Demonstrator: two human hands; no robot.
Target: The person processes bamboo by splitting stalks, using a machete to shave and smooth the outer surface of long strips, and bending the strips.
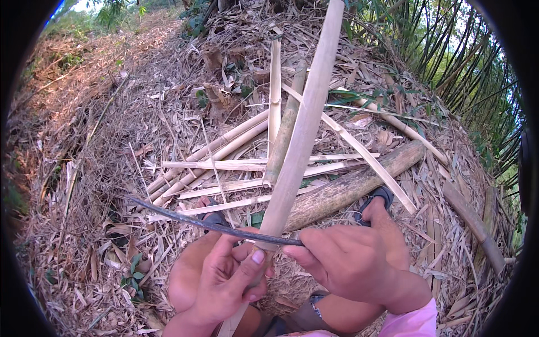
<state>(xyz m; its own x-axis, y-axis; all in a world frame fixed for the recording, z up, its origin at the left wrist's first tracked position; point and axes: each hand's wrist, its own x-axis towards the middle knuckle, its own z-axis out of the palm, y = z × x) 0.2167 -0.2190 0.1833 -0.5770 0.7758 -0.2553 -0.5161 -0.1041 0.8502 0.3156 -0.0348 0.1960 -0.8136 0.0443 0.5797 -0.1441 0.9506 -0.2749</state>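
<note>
A long, pale split bamboo strip point(306, 126) rises from between my knees, leaning away and a little to the right. My left hand point(227, 278) is closed round its lower part, thumb on the near face by a node. My right hand point(351, 261) is closed on the right end of a dark, narrow, slightly curved knife point(196, 222); its handle is hidden in my fingers. The blade lies across the strip just above my left thumb and points out to the left, seen nearly edge-on.
Beyond my feet, a thick mottled bamboo pole point(359, 180) lies under several split strips point(373, 163). Two whole canes point(219, 140) slant at the left. Cut stumps point(218, 95) stand farther off. Dry leaves cover the ground; a bamboo clump point(466, 73) grows at the right.
</note>
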